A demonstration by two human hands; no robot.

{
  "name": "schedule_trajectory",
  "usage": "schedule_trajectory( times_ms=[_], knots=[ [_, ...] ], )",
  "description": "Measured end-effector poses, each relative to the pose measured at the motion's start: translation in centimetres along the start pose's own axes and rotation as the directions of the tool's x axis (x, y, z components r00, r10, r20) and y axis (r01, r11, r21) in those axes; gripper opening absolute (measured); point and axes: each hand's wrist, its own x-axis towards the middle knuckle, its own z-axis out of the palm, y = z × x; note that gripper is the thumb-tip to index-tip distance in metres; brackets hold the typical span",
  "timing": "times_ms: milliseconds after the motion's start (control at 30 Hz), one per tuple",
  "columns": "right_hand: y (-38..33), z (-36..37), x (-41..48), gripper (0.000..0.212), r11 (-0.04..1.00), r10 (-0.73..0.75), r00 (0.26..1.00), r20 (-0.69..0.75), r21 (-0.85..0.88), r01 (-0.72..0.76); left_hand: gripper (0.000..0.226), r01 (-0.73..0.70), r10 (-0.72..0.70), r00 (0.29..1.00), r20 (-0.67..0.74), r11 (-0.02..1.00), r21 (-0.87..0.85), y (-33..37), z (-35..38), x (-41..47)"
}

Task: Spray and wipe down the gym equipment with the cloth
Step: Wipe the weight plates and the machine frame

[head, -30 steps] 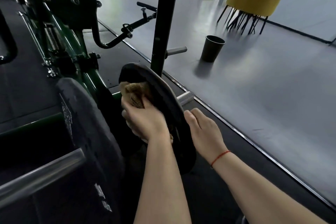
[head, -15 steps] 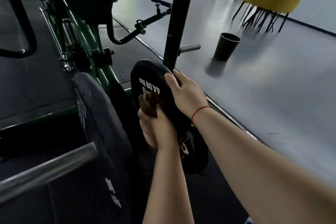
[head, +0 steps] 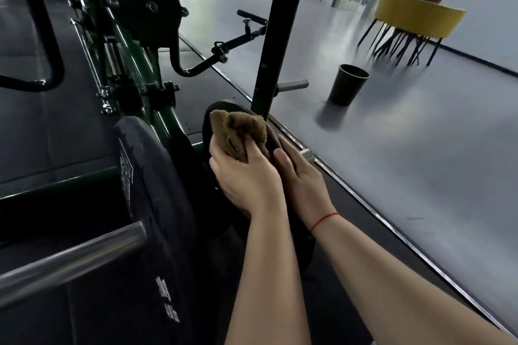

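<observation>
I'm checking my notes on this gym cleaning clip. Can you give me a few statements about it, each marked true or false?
The left hand grips the cloth. True.
The cloth is blue. False: it is brown.
The right hand holds a spray bottle. False: it rests on the plate.
The cup stands upright on the floor. True.

Single head view, forward-down, close over hands (head: 269, 173)
</observation>
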Motion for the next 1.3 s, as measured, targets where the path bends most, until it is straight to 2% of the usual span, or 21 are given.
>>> schedule_trajectory(
  times_ms=[100, 300, 433, 500, 567, 633, 767, 833, 1000, 1100, 1200, 1300],
  knots=[
    [0.7, -0.4, -1.6, 0.045, 0.999, 0.032, 0.999, -0.015, 0.037, -0.031, 0.044, 0.144, -0.148, 0.989, -0.027, 0.984, -0.100, -1.7, 0.5, 1.2],
    [2.8, -1.0, -4.2, 0.046, 0.980, 0.136, 0.989, -0.063, 0.152, -0.125, 0.052, 0.269, -0.267, 0.963, -0.041, 0.960, 0.079, -5.5, 0.6, 2.8],
    [1.9, -1.8, -2.8, 0.036, 0.989, 0.147, 0.984, -0.101, -0.007, -0.149, 0.054, 0.330, -0.331, 0.944, -0.005, 0.940, 0.086, -7.0, 0.1, 2.1],
    [0.1, -1.5, -1.2, 0.040, 0.990, 0.120, 0.990, -0.074, -0.072, -0.125, 0.052, 0.304, -0.308, 0.951, 0.018, 0.946, 0.116, -7.2, -0.3, 1.6],
    [-2.1, -0.9, 0.9, 0.045, 0.990, 0.095, 0.995, -0.031, -0.103, -0.098, 0.046, 0.298, -0.302, 0.952, 0.058, 0.952, 0.071, -7.0, -0.9, 1.2],
    [-4.2, 0.0, 3.1, 0.055, 0.985, 0.074, 0.997, 0.021, -0.156, -0.070, 0.037, 0.329, -0.325, 0.940, 0.106, 0.944, -0.024, -7.0, -1.6, 1.2],
    [-5.1, 1.3, 5.2, 0.065, 0.953, 0.113, 0.990, 0.084, -0.292, -0.084, 0.024, 0.404, -0.393, 0.910, 0.134, 0.913, -0.064, -6.9, -2.0, 0.8],
    [-4.7, 1.6, 5.3, 0.063, 0.939, 0.102, 0.992, 0.072, -0.335, -0.073, 0.024, 0.352, -0.345, 0.932, 0.113, 0.934, -0.053, -6.1, -2.1, 0.3],
    [-3.5, 1.6, 5.0, 0.058, 0.942, 0.057, 0.998, 0.034, -0.332, -0.043, 0.028, 0.093, -0.080, 0.985, 0.155, 0.992, -0.080, -2.4, -1.6, 0.4],
    [-2.6, 1.3, 4.4, 0.053, 0.953, 0.043, 0.999, 0.024, -0.301, -0.034, 0.040, -0.012, 0.009, 0.995, 0.104, 1.000, 0.027, -1.1, -0.4, 1.3],
    [-1.8, 0.8, 2.9, 0.051, 0.972, 0.049, 0.999, 0.015, -0.229, -0.045, 0.044, -0.027, 0.025, 0.999, 0.033, 0.998, 0.063, -0.9, 0.7, 2.5],
    [-1.0, 0.6, 1.2, 0.049, 0.981, 0.053, 0.998, -0.018, -0.187, -0.056, 0.042, 0.054, -0.054, 0.998, 0.011, 0.998, 0.041, -1.9, 1.5, 4.7]
  ],
)
